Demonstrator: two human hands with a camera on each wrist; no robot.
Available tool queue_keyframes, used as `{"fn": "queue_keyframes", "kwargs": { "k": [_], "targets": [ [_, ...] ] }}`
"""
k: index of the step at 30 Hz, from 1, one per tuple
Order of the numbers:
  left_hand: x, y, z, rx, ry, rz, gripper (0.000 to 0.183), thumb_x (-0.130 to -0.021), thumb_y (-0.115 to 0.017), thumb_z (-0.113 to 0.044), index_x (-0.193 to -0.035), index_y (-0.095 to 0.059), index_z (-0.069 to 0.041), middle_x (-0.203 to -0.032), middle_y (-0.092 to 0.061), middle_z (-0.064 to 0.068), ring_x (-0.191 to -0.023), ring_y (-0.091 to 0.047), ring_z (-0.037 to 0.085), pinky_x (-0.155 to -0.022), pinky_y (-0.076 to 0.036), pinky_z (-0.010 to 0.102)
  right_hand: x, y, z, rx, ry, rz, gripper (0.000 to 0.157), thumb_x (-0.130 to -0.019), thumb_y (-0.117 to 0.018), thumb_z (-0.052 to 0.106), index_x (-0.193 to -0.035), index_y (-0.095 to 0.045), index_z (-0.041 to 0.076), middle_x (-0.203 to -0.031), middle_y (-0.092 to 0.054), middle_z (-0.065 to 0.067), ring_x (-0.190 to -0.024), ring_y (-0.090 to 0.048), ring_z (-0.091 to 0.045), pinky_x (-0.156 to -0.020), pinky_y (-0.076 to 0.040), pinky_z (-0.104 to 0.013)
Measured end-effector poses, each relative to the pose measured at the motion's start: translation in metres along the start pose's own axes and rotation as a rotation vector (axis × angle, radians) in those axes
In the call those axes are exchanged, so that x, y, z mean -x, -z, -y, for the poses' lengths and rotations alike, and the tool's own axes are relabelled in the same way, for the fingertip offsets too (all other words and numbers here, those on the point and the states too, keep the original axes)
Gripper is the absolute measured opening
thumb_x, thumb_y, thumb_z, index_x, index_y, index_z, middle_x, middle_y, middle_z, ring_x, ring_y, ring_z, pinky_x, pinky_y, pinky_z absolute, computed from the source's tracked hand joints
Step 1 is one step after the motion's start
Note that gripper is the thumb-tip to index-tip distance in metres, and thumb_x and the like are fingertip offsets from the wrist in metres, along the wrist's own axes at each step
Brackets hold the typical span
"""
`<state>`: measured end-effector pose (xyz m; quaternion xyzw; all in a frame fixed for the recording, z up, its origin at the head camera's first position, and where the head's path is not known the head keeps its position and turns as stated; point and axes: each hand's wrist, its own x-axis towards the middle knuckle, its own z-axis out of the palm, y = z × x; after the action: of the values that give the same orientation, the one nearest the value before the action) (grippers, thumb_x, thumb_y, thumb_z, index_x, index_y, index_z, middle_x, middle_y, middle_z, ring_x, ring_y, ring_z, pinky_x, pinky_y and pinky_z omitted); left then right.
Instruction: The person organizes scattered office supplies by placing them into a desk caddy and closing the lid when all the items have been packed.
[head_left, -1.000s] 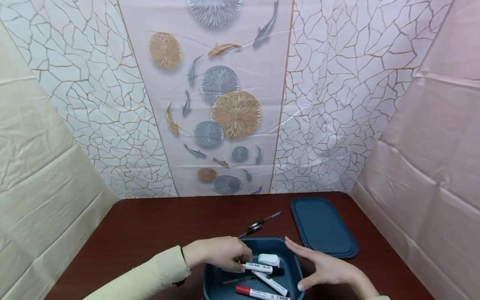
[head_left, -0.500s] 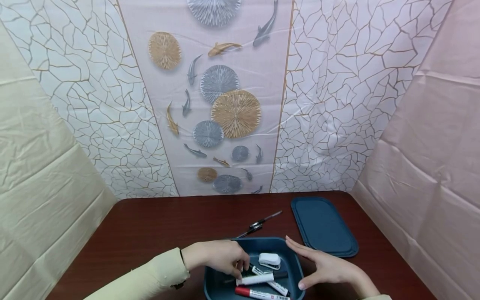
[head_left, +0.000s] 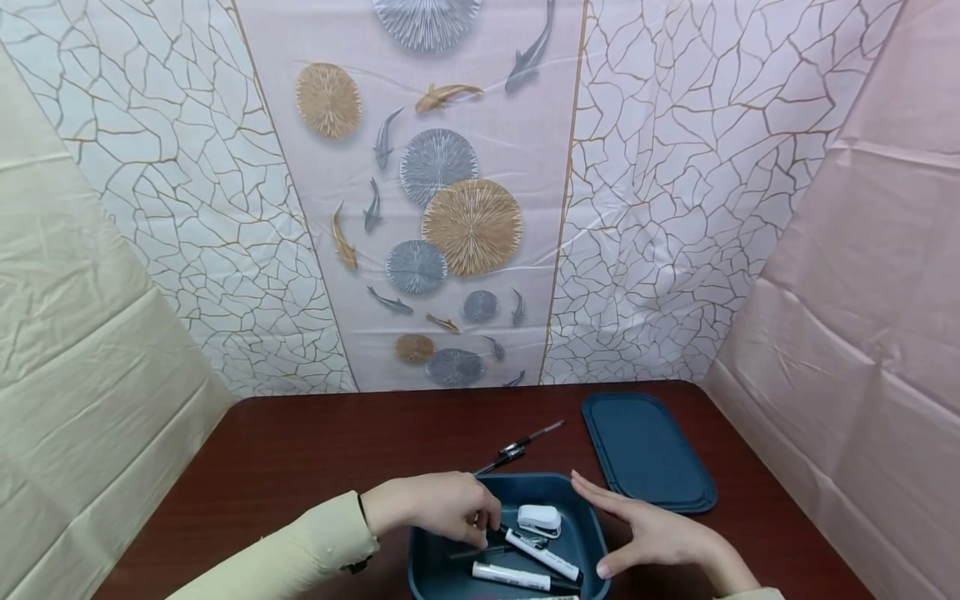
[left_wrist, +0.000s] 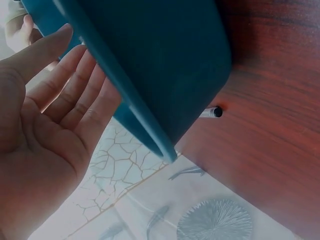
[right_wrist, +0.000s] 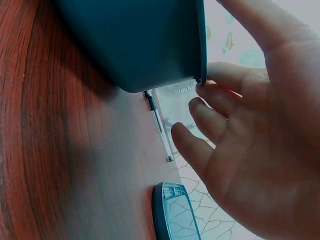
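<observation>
My left hand (head_left: 450, 507) reaches over the left side of a blue plastic bin (head_left: 525, 481), its fingers bent down inside. In the left wrist view the thumb and fingers stand apart at the rim, with nothing visible between them. Close to the fingertips lies a white marker (head_left: 543, 554), slanting across the bin. Another white marker with a black cap (head_left: 513, 577) rests nearer the front, and a thin dark pen (head_left: 476, 552) lies below the hand. A small white stapler (head_left: 539, 521) sits towards the back. My right hand (head_left: 660, 537), fingers extended, touches the bin's right side.
Beyond the bin, black-and-clear pens (head_left: 531, 437) lie on the dark red wooden table (head_left: 337, 442). A blue lid (head_left: 648, 454) rests at the back right. Patterned cloth (head_left: 465, 333) rises behind the table, with plain cloth at both sides.
The black-capped white marker has shifted from my left fingers to the near side of the bin, and the red marker is now almost out of sight. My right hand stays put.
</observation>
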<state>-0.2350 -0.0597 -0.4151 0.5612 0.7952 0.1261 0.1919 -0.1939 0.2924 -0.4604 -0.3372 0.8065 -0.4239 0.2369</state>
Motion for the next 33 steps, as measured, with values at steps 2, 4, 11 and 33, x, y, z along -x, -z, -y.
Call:
{"fn": "queue_keyframes", "kwargs": {
  "k": [2, 4, 11, 33],
  "targets": [
    [0.001, 0.003, -0.001, 0.011, -0.004, -0.011, 0.019, -0.098, -0.069, -0.017, -0.116, -0.071, -0.011, -0.093, -0.067, -0.012, -0.074, -0.055, -0.008, -0.067, -0.046, 0.01, 0.0, 0.0, 0.0, 0.005, 0.008, -0.005, 0.087, -0.094, -0.071, 0.015, -0.163, -0.017, 0.018, -0.167, -0.007, -0.016, -0.145, -0.014, 0.002, -0.11, -0.027, -0.023],
    [0.002, 0.008, -0.002, 0.011, 0.0, -0.026, 0.02, -0.098, -0.068, -0.017, -0.117, -0.071, -0.011, -0.095, -0.067, -0.012, -0.076, -0.056, -0.008, -0.068, -0.047, 0.011, 0.0, 0.0, 0.0, 0.005, 0.012, -0.011, 0.087, -0.094, -0.072, 0.014, -0.163, -0.018, 0.017, -0.167, -0.007, -0.017, -0.145, -0.014, 0.002, -0.11, -0.027, -0.022],
    [0.002, 0.031, -0.006, -0.019, 0.028, -0.113, 0.023, -0.098, -0.068, -0.021, -0.12, -0.07, -0.015, -0.097, -0.067, -0.011, -0.077, -0.058, -0.008, -0.071, -0.048, 0.013, 0.001, 0.0, 0.001, 0.024, -0.015, -0.02, 0.088, -0.094, -0.073, 0.019, -0.163, -0.018, 0.019, -0.168, -0.009, -0.012, -0.146, -0.015, -0.002, -0.111, -0.028, -0.027],
    [-0.028, 0.069, -0.004, -0.085, 0.113, -0.345, 0.023, -0.098, -0.069, -0.022, -0.12, -0.07, -0.016, -0.106, -0.068, -0.002, -0.09, -0.061, 0.001, -0.078, -0.05, 0.02, 0.001, -0.001, 0.0, -0.001, -0.04, -0.014, 0.088, -0.094, -0.073, 0.021, -0.163, -0.018, 0.023, -0.168, -0.009, -0.008, -0.146, -0.015, -0.001, -0.111, -0.029, -0.028]
  ]
}}
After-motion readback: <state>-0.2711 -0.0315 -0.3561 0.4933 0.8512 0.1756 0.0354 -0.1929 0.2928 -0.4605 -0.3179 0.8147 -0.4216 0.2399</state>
